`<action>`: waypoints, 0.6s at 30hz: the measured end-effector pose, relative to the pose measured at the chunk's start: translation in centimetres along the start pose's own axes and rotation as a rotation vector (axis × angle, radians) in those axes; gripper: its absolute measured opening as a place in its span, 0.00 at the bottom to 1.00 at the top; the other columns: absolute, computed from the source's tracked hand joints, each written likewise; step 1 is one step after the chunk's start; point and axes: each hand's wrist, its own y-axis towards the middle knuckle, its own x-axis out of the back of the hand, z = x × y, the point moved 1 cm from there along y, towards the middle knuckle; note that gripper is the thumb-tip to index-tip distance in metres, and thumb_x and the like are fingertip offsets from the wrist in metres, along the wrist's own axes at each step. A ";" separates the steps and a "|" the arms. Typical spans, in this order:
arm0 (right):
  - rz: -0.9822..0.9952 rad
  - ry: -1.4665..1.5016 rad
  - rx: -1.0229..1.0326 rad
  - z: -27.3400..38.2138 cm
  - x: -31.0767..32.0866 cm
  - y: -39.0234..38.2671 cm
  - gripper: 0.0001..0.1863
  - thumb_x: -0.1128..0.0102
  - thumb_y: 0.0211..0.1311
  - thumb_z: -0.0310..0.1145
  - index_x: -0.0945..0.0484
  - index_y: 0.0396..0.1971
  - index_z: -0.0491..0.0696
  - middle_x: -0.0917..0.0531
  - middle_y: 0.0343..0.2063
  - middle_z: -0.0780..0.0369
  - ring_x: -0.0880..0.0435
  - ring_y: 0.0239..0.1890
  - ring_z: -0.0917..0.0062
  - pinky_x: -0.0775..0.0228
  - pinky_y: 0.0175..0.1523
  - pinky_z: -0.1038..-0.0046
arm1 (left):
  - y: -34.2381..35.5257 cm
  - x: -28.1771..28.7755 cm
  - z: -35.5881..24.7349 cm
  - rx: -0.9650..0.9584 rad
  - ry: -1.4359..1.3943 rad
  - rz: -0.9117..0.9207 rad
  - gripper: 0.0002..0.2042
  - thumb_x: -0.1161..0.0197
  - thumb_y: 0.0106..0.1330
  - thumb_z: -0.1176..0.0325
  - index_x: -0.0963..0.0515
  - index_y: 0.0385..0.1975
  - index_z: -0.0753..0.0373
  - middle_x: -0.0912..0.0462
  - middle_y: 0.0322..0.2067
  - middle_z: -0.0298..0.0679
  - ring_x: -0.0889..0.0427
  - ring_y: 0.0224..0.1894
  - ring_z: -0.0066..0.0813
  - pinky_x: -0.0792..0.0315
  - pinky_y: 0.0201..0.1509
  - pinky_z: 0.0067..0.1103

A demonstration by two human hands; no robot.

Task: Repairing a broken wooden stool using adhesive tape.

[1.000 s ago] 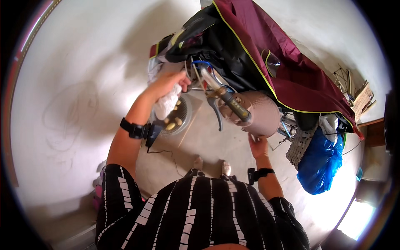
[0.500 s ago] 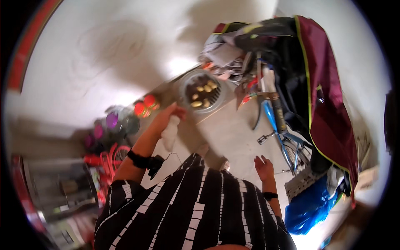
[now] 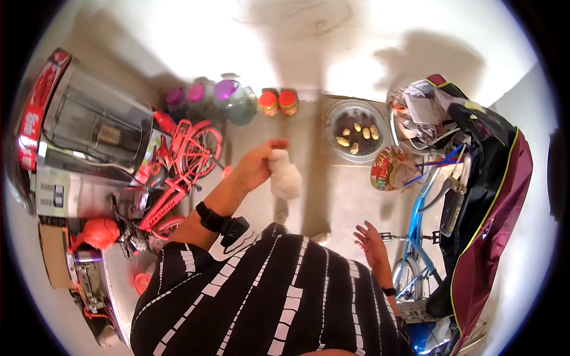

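My left hand (image 3: 259,164) is raised in front of my body, its fingers closed on the top of a soft white cloth (image 3: 286,179) that hangs down in a bunch. Its folds hide whether anything is inside. Lower and to the right, my right hand (image 3: 370,242) is held with fingers apart and nothing in it, near a pedal of the blue bicycle (image 3: 417,221). Beyond both hands, a round mesh tray (image 3: 336,117) by the wall bears several oval yellowish pieces (image 3: 343,142), apart from either hand.
Two red-lidded jars (image 3: 279,102) and larger purple-lidded jars (image 3: 236,104) line the wall. On the left stand a red bicycle (image 3: 178,178) and a glass-fronted cabinet (image 3: 98,118). A patterned bag (image 3: 393,169) and a maroon-and-black cover (image 3: 496,237) lie on the right.
The view has swung left, bringing the red bicycle and cabinet further in. My left hand still grips the white cloth, now more in front of me; my right hand stays spread.
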 end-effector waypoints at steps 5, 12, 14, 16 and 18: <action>0.077 -0.077 -0.030 -0.9 -3.0 0.0 0.32 0.49 0.59 0.46 0.43 0.59 0.46 0.30 0.53 0.53 0.27 0.49 0.68 0.32 0.48 0.71 | -2.2 4.6 0.1 -0.139 0.056 -0.160 0.20 0.48 0.52 0.79 0.32 0.48 0.69 0.26 0.42 0.39 0.27 0.45 0.29 0.35 0.55 0.25; -0.080 -0.167 -0.101 -5.0 -5.4 0.1 0.31 0.53 0.61 0.48 0.44 0.60 0.47 0.31 0.53 0.54 0.27 0.48 0.69 0.32 0.47 0.72 | -10.4 12.5 -1.8 -0.107 0.170 -0.394 0.16 0.45 0.57 0.75 0.29 0.46 0.69 0.24 0.41 0.37 0.26 0.46 0.26 0.35 0.54 0.23; -0.049 -0.202 -0.110 -5.8 -7.3 0.5 0.31 0.53 0.62 0.49 0.45 0.60 0.48 0.31 0.53 0.54 0.27 0.47 0.69 0.31 0.46 0.72 | -13.9 15.1 -2.5 -0.125 0.139 -0.481 0.15 0.45 0.57 0.74 0.28 0.45 0.69 0.24 0.40 0.36 0.26 0.46 0.25 0.35 0.53 0.22; -0.016 -0.227 -0.118 -6.7 -8.9 1.3 0.32 0.54 0.62 0.49 0.46 0.61 0.48 0.32 0.54 0.54 0.27 0.47 0.69 0.30 0.46 0.71 | -17.3 17.0 -3.1 -0.111 0.144 -0.605 0.13 0.43 0.59 0.72 0.27 0.43 0.67 0.24 0.40 0.36 0.26 0.45 0.25 0.35 0.52 0.21; 0.010 -0.235 -0.132 -7.7 -9.1 3.0 0.33 0.55 0.62 0.51 0.49 0.62 0.49 0.35 0.56 0.55 0.28 0.49 0.69 0.31 0.48 0.68 | -20.3 19.7 -2.9 -0.119 0.127 -0.685 0.13 0.44 0.59 0.71 0.28 0.43 0.66 0.24 0.40 0.35 0.26 0.45 0.24 0.34 0.51 0.21</action>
